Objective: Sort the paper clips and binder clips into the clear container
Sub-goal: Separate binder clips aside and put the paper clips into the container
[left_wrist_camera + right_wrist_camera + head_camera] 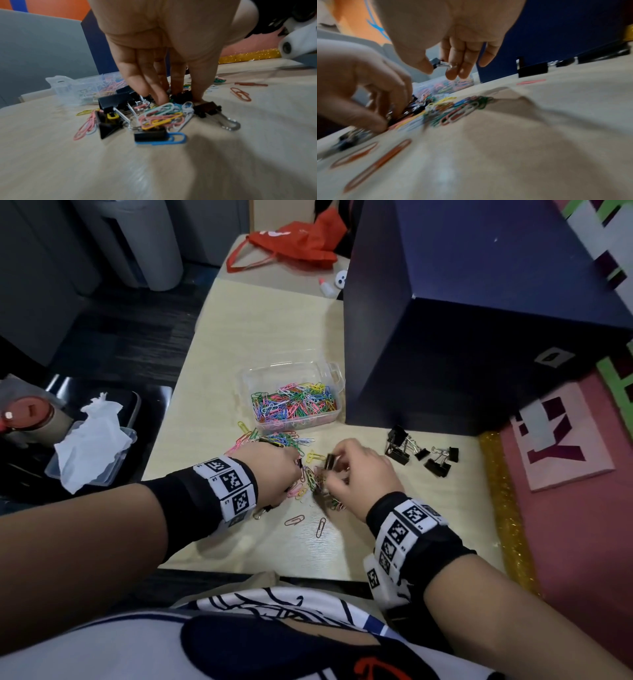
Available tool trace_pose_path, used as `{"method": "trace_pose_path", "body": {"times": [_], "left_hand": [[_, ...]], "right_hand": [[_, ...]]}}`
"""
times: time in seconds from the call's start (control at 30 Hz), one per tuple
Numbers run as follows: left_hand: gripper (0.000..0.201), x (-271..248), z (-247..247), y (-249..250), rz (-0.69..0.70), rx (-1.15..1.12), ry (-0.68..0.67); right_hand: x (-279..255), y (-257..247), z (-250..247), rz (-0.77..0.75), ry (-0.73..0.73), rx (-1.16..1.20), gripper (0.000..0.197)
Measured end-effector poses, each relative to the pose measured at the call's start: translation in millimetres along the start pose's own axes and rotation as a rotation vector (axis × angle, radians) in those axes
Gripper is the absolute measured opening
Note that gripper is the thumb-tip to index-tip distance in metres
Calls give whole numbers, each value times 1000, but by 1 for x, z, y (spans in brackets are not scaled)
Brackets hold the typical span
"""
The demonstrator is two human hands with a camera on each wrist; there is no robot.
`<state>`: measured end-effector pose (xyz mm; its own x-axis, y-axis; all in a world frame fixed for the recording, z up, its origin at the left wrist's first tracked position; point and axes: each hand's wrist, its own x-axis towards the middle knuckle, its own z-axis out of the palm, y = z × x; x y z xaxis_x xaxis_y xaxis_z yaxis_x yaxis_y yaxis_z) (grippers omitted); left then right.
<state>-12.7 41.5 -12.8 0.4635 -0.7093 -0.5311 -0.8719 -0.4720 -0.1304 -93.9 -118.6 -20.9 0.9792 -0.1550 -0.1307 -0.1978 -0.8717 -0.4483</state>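
While our right hand (pixel 359 470) pinches a binder clip (pixel 437 63) and our left hand (pixel 270 467) digs fingertips into the loose pile (pixel 159 116), the box (pixel 294 398) beyond both holds only paper clips (pixel 294 402).

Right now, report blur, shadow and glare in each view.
Head view: mostly sharp, table edges bowed by the wide lens. Left wrist: mixed clip pile fairly sharp, glare streak and hand shadow on the near tabletop. Right wrist: heavily motion-blurred, right hand pinching a binder clip.
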Motion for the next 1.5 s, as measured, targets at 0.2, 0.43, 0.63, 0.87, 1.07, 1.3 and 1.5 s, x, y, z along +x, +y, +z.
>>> {"method": "trace_pose_path", "body": {"times": [0.2, 0.43, 0.63, 0.87, 1.07, 1.3, 1.5], "left_hand": [[25, -1, -8, 0, -44, -41, -22], [30, 1, -18, -9, -96, -17, 48], [30, 13, -43, -16, -105, -78, 148], [34, 39, -70, -4, -67, -423, 383], [24, 34, -55, -16, -85, -312, 196], [20, 10, -23, -28, -106, -163, 46], [38, 0, -6, -24, -132, -169, -18]], "right_hand": [[14, 26, -8, 381, 399, 13, 44], [6, 36, 6, 532, -56, -166, 43], [-1, 23, 8, 324, -241, -63, 31], [-5, 30, 4, 332, -169, 0, 21], [-4, 33, 3, 264, -123, 14, 21], [12, -11, 13, -90, -262, -122, 29], [17, -28, 23, -156, -340, -324, 32]]}}
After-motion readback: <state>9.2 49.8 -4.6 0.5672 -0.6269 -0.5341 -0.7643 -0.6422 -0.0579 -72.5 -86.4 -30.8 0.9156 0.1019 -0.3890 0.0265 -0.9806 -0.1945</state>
